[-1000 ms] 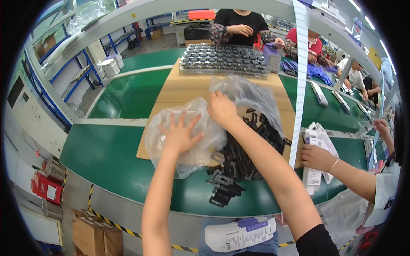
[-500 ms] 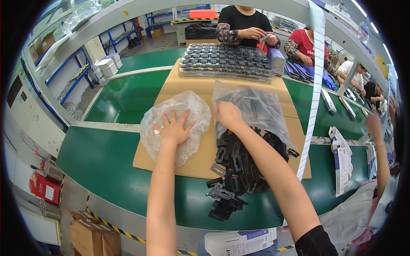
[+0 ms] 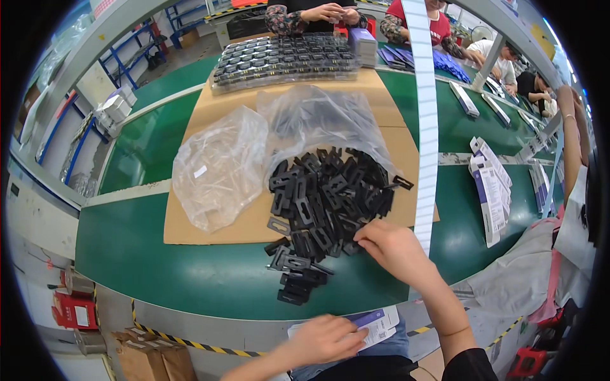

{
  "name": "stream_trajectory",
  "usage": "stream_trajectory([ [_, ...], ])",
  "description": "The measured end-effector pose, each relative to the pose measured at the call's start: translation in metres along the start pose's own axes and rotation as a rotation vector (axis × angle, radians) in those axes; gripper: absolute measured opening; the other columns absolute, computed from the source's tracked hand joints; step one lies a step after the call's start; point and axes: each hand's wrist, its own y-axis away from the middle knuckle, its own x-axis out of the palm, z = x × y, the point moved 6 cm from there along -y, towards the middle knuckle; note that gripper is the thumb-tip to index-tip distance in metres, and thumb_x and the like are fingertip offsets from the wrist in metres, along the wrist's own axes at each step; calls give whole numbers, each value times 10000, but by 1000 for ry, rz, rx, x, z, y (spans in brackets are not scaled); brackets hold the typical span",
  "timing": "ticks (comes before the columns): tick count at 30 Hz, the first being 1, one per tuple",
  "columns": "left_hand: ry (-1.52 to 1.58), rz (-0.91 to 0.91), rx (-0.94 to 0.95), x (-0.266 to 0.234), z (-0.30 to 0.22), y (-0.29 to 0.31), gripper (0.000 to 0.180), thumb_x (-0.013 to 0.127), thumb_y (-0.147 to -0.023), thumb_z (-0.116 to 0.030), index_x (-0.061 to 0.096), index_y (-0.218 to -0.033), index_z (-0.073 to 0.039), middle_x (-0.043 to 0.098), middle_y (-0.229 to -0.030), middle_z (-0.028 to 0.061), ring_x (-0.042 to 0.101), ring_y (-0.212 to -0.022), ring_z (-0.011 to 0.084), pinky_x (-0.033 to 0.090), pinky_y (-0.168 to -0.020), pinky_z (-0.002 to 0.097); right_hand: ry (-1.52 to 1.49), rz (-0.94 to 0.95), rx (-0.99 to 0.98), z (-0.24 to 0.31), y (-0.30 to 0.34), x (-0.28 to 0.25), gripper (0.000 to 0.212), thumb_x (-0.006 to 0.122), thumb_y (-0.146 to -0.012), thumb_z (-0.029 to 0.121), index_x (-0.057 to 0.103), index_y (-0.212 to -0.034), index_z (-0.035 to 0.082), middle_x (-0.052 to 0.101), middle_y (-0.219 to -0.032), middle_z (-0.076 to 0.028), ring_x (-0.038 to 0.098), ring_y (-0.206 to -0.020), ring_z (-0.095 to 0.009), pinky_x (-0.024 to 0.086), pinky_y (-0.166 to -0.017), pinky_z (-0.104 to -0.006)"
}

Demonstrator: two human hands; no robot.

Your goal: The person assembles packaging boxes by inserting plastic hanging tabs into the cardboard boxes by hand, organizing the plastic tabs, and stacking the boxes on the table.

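Observation:
A heap of black slotted plastic pieces [image 3: 311, 206] spills from the mouth of a see-through plastic bag [image 3: 321, 120]. My right hand [image 3: 400, 254] is at the heap's near right edge, its thumb and fingers closed on a black piece that they mostly cover. Low by the table's front edge, my left hand [image 3: 327, 340] is closed over a flat white-and-purple carton [image 3: 381, 324] on my lap; part of its grip is hidden. An emptied-looking, crumpled plastic bag [image 3: 219, 168] lies left of the heap, touched by neither hand.
Cardboard [image 3: 184, 222] covers part of the green table [image 3: 127, 247]. Stacked trays of dark parts [image 3: 286, 60] stand at its far end. A pale upright strip [image 3: 424, 127] crosses on the right, before flattened cartons [image 3: 489, 197]. Several people work across and to the right.
My left hand has left the crumpled bag and come down to the lap cartons. My right hand has moved from the other bag to the heap's near edge. The view has shifted.

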Motion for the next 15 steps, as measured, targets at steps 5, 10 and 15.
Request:
stream_trajectory([
  [5,-138,443,-574,106,10,62,1155,829,-600,-558,321,-1508,-58,369,-1473,148,367,-1347,344,299,-1089,605,96,-74,-79,-11,19,10,186,688,-847,86,682,-1032,103,647,-1027,-71,655,-892,-293,545,-770,-382],
  [10,-187,427,-694,116,0,75,1205,847,-541,-570,334,-1491,-36,375,-1477,163,335,-1389,363,161,-1122,692,97,-85,-44,-9,29,12,179,693,-856,113,685,-1035,105,646,-967,-69,658,-843,-289,548,-724,-372],
  [15,-277,402,-709,118,-8,77,1066,847,-544,-478,429,-1414,-25,431,-1439,159,366,-1374,349,145,-1088,748,114,-92,26,-17,37,16,194,712,-850,145,687,-1038,105,628,-889,-68,656,-785,-291,541,-670,-370],
])
